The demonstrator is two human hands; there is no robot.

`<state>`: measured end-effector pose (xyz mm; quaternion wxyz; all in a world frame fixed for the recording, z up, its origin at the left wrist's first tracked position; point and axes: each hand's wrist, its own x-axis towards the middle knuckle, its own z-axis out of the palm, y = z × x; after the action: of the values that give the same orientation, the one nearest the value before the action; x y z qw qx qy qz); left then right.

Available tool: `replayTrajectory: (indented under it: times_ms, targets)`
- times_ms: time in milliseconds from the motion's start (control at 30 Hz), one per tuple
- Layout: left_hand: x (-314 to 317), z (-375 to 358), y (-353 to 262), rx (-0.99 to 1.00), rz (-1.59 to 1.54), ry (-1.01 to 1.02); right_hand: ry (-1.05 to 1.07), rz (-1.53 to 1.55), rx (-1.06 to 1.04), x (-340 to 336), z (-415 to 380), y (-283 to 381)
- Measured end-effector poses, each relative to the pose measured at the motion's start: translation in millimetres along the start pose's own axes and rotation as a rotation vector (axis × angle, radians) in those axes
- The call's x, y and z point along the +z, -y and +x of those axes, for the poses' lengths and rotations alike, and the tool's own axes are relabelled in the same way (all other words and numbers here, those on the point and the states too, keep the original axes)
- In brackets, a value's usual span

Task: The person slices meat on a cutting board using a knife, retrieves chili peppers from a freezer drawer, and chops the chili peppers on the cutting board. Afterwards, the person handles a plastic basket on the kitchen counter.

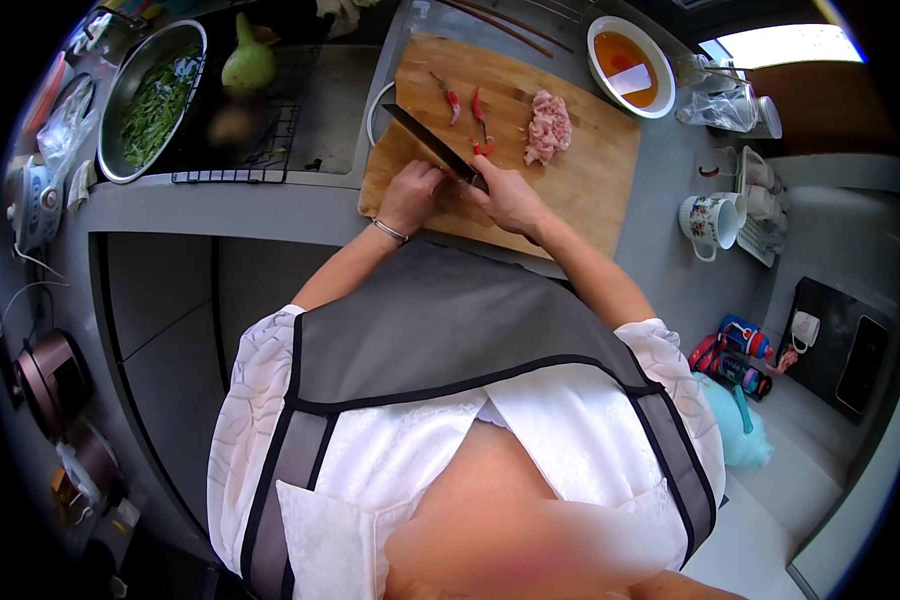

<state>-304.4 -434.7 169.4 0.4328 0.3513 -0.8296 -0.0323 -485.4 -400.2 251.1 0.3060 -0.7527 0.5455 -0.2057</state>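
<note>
My right hand (511, 200) grips the handle of a kitchen knife (428, 142), whose dark blade points up and left across a wooden cutting board (600, 185). Close beside it, my left hand (413, 196) rests low on the board with its fingers curled in. Whatever those fingers hold is hidden. Beyond the blade lie two red chili peppers (454, 108), and a few cut red chili pieces (482, 148) sit near my right hand. A heap of chopped pink raw meat (548, 128) is on the board's right half.
Behind the board, a white bowl (598, 38) holds orange liquid. Chopsticks (505, 27) lie at the back. On the left are a steel basin (109, 160) of chopped greens (158, 108), a green gourd (248, 62) and a black wire rack (232, 178). A floral mug (705, 222) stands right.
</note>
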Motion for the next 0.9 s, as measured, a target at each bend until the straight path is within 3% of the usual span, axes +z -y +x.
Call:
replayTrajectory:
  times_ms: [500, 600, 667, 767, 900]
  targets:
    - [-18, -6, 2, -0.024, 0.02, 0.062, 0.033, 0.071, -0.013, 15, -12, 14]
    - [-14, -8, 5, -0.008, 0.071, 0.1, -0.012, 0.142, 0.008, 38, -4, 0]
    - [-12, -11, 5, -0.001, 0.077, 0.117, -0.133, -0.047, -0.051, 53, -1, -4]
    - [-12, -6, 4, -0.012, 0.077, 0.161, -0.147, 0.07, -0.054, 42, 3, -11]
    - [-26, 4, 3, -0.046, 0.11, 0.238, -0.199, 0.242, 0.123, 5, -16, -4]
